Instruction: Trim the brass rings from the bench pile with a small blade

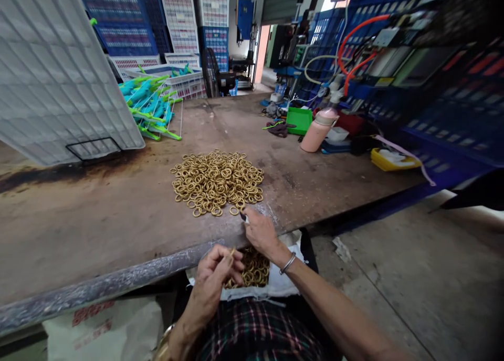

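A heap of brass-coloured rings (218, 179) lies on the worn wooden table (106, 219). My left hand (216, 271) is held above my lap, with a ring (232, 252) pinched between thumb and fingers. At the near edge of the heap is my right hand (258, 227), its fingertips closed beside a loose ring (234, 210); something dark shows at the fingertips, but what they hold is hidden. Beneath both hands, an open white sack (285, 277) on my lap contains many more rings (255, 269).
A large white panel (66, 77) stands at the left, near green and blue plastic pieces (153, 106). Towards the right are a green tray (299, 121), a pink bottle (317, 132) and a yellow container (394, 160). A printed sack (104, 329) sits below the table's front edge.
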Motion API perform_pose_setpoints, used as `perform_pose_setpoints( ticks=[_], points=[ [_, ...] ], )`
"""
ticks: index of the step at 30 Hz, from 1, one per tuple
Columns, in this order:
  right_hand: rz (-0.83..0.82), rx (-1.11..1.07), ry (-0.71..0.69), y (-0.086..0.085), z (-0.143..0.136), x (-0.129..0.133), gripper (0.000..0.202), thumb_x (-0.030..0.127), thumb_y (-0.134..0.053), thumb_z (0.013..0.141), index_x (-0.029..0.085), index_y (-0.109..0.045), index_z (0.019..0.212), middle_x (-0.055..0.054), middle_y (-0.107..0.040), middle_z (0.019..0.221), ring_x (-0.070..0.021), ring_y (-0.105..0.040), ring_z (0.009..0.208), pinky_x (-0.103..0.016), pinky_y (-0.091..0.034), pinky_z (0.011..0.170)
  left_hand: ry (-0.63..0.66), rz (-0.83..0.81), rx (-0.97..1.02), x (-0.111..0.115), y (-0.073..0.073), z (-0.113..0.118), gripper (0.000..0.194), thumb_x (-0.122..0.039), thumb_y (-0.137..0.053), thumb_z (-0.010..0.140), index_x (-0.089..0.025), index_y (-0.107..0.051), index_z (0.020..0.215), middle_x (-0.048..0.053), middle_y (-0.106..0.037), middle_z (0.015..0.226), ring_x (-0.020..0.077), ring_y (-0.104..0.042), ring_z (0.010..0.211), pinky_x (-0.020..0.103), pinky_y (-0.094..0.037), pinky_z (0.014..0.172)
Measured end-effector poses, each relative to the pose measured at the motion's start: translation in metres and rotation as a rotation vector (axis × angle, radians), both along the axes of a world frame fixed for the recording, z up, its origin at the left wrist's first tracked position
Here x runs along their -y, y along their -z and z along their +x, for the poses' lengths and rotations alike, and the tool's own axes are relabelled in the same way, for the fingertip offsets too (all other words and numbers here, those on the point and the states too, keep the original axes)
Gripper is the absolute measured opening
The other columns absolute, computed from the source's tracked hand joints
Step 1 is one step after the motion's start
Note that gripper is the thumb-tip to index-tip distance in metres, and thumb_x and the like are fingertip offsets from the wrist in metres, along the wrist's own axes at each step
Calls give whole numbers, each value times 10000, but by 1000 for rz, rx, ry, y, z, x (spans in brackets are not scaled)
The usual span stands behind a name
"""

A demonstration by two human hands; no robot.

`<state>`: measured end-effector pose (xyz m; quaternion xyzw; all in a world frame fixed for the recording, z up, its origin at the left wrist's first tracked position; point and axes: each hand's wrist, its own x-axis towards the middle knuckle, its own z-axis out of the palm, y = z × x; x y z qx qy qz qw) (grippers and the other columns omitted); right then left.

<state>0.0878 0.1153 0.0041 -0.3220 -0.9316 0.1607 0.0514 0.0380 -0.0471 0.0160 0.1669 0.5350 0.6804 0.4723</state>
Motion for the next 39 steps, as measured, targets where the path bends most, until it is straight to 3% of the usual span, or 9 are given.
perform_pose_setpoints(
  ticks=[4, 10, 13, 16, 22, 26, 29, 34, 39],
  points=[
    [63, 2, 138, 6, -3, -18, 206, 237, -441, 842, 181, -492, 1033, -83, -628, 957, -187, -592, 818, -254, -353, 648, -133, 15, 267, -6, 11, -7, 246, -349, -679, 670, -145, -545, 701, 48, -636, 759, 107, -568, 545, 212, -430, 471],
    [102, 35, 111, 12, -7, -23, 174, 215, -437, 838, 203, -522, 990, -61, -617, 978, -173, -591, 799, -247, -344, 612, -162, 101, 511, -5, 16, -17, 246, -194, -675, 660, -149, -585, 884, 26, -619, 736, 103, -559, 592, 195, -431, 465],
    [114, 29, 100, 14, -6, -22, 175, 193, -419, 837, 199, -528, 973, -60, -611, 966, -171, -582, 796, -248, -342, 613, -183, 94, 617, -5, 19, -20, 126, -179, -666, 659, -118, -594, 742, 34, -615, 716, 99, -562, 594, 190, -436, 470],
    [96, 14, 100, 15, -4, -22, 167, 193, -420, 839, 192, -520, 973, -62, -605, 949, -168, -570, 810, -246, -345, 640, -232, 19, 666, -7, 22, -23, 121, -188, -658, 680, -117, -562, 656, 40, -616, 697, 102, -574, 582, 182, -427, 448],
    [114, 63, 44, 11, -3, -16, 212, 290, -428, 854, 240, -483, 1052, -46, -546, 1038, -163, -553, 816, -250, -349, 641, -154, 61, 590, -7, 21, -23, 187, -258, -682, 690, -141, -561, 772, -14, -556, 656, 84, -545, 568, 163, -388, 434],
    [103, 96, 61, 7, -2, -14, 216, 231, -382, 848, 217, -502, 1026, -60, -547, 1023, -165, -551, 780, -259, -343, 630, -127, 46, 413, -7, 20, -21, 223, -314, -679, 686, -166, -529, 758, -60, -468, 576, 50, -442, 473, 148, -302, 395],
    [-7, 5, 63, 5, -2, -13, 195, 191, -403, 811, 183, -531, 957, -55, -582, 880, -161, -537, 729, -250, -329, 616, -159, -71, 56, -9, 22, -21, 221, -366, -641, 703, -177, -538, 754, -77, -412, 496, 55, -360, 408, 165, -245, 367],
    [-450, -275, -2, 3, -5, 1, 122, 188, -421, 751, 175, -539, 779, 34, -490, 599, -111, -443, 570, -205, -300, 529, -188, -79, -689, -10, 28, -25, 230, -233, -573, 748, -176, -613, 967, -11, -563, 659, 107, -502, 571, 231, -399, 575],
    [-819, -372, -66, 2, -6, 22, 85, 211, -442, 717, 172, -518, 723, 62, -450, 548, -83, -392, 522, -185, -283, 493, -96, -17, -915, -8, 35, -32, 247, -181, -527, 770, -176, -621, 999, 62, -655, 843, 165, -589, 739, 276, -431, 699]
  ],
)
